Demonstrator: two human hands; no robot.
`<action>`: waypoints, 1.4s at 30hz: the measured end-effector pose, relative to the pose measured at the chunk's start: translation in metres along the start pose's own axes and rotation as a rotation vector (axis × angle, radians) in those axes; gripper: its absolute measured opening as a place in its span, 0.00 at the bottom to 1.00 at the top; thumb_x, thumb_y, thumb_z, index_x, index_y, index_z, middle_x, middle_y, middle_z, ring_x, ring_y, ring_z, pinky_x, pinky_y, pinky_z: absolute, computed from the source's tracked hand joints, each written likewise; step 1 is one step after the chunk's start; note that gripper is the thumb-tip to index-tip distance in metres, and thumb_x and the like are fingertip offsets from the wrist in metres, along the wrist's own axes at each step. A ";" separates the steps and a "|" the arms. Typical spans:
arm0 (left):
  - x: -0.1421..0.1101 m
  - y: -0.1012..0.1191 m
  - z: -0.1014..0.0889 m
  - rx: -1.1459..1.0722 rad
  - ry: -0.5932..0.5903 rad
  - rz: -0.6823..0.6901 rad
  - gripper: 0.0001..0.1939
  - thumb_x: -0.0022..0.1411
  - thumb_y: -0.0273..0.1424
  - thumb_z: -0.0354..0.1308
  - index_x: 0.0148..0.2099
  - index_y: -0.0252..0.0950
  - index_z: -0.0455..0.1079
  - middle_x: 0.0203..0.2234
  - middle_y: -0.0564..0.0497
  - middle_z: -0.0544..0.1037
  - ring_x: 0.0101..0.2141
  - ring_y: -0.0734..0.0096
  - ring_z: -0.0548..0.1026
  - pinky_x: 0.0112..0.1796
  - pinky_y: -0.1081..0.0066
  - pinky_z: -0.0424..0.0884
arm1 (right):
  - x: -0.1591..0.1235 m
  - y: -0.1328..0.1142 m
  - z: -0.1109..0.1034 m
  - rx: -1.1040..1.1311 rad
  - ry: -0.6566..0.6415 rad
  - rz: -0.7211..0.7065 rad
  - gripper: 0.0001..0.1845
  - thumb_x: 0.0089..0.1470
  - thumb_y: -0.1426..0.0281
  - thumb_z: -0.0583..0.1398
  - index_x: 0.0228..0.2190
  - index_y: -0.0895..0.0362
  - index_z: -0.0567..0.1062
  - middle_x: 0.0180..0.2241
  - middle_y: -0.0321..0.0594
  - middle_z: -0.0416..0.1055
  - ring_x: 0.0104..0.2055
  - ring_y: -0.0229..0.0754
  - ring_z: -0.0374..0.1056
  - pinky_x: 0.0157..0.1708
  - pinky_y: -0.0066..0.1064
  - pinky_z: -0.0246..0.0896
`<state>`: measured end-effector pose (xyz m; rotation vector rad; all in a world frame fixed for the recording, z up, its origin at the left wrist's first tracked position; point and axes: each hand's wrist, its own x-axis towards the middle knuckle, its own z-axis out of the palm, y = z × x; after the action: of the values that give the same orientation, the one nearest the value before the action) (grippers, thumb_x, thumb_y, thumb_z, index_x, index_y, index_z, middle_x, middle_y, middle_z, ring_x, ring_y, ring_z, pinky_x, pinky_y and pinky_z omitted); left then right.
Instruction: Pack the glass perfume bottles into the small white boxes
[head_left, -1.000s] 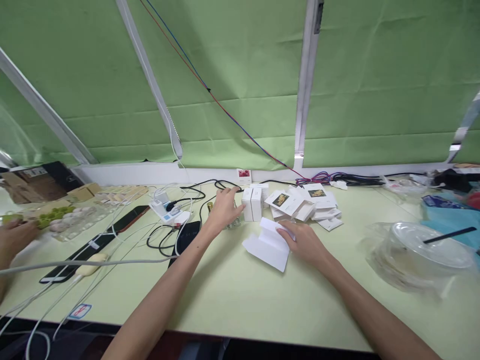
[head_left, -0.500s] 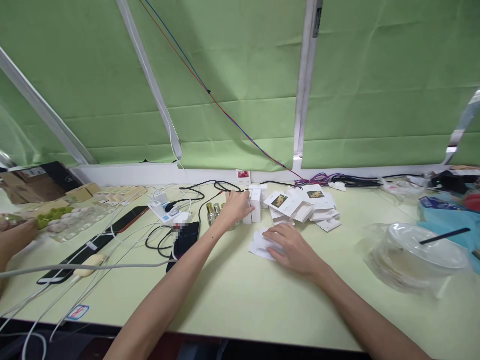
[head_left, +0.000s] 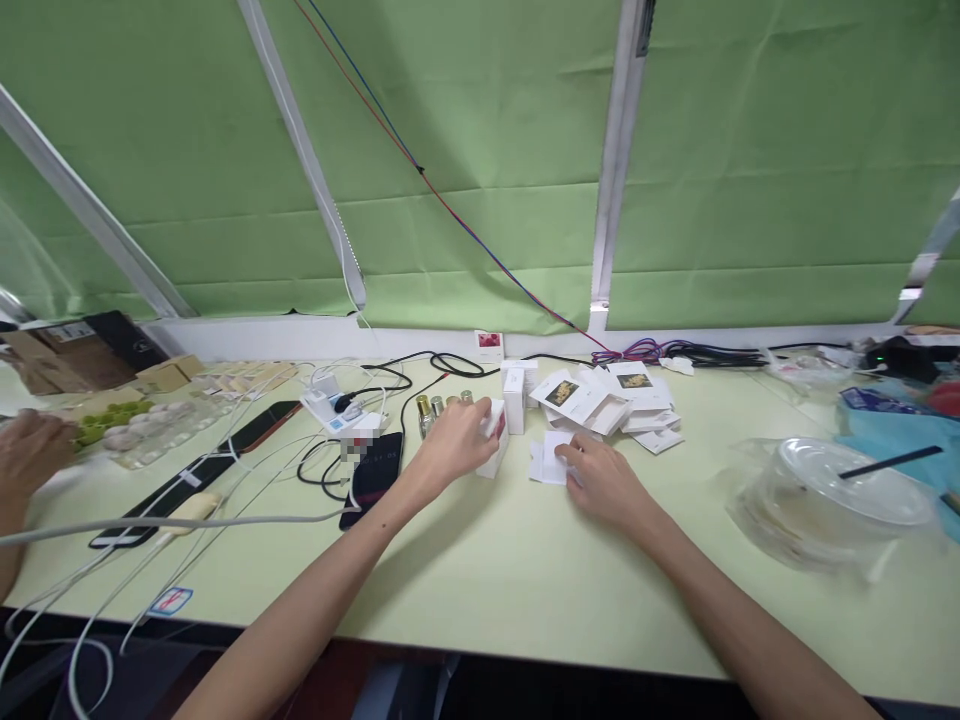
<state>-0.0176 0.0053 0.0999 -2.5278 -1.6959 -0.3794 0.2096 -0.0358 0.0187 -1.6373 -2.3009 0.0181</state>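
Here's the left hand (head_left: pixel 454 445), reaching in from the lower left, forearm long and slanting up across the desk (head_left: pixel 465 590), palm turned down. Its fingers are closed on a small white box (head_left: pixel 492 455), gripping it from above near its top, and the box leans a little, just in front and to the left of a white carton (head_left: pixel 514 402) standing upright.

Over to the right hand (head_left: pixel 600 480): the forearm angles in from the lower right, back of the hand up, low over the desk, fingers bent and tips touching the right side of a folded white paper piece (head_left: pixel 547 462). Whether they pinch it or merely rest on it, I cannot tell. That paper lies between the two hands, to the right of the gripped box.

Behind the left hand, a group of small bottles (head_left: pixel 425 415) with metallic-looking caps, partly hidden by it. Beyond the right hand, a loose pile of flat white packets (head_left: pixel 574 400), some with printed pictures. A dark phone (head_left: pixel 373 472) lies near the left forearm, and at the far left, another person's hand (head_left: pixel 34 450) shows.
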 end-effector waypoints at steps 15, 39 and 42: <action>-0.040 0.011 -0.007 -0.358 -0.011 -0.126 0.20 0.60 0.39 0.58 0.53 0.39 0.68 0.30 0.51 0.78 0.31 0.61 0.75 0.31 0.69 0.64 | -0.002 -0.032 0.018 0.619 0.112 -0.066 0.23 0.65 0.55 0.55 0.55 0.56 0.69 0.42 0.43 0.73 0.32 0.40 0.69 0.38 0.35 0.67; -0.063 -0.046 0.049 -1.045 -0.521 -0.341 0.33 0.54 0.60 0.60 0.44 0.35 0.65 0.17 0.56 0.72 0.19 0.73 0.69 0.24 0.73 0.59 | -0.002 -0.030 0.028 0.962 -0.271 0.247 0.24 0.64 0.55 0.51 0.53 0.56 0.69 0.16 0.29 0.71 0.09 0.36 0.63 0.06 0.22 0.43; -0.063 -0.046 0.053 -1.046 -0.496 -0.358 0.32 0.53 0.60 0.61 0.42 0.36 0.64 0.16 0.59 0.68 0.17 0.76 0.64 0.21 0.74 0.56 | -0.003 -0.028 0.025 0.984 -0.274 0.260 0.22 0.63 0.55 0.53 0.51 0.56 0.70 0.15 0.28 0.69 0.08 0.35 0.61 0.05 0.22 0.42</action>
<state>-0.0742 -0.0230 0.0300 -3.1441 -2.6946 -0.9335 0.1776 -0.0438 -0.0005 -1.3793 -1.7052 1.2686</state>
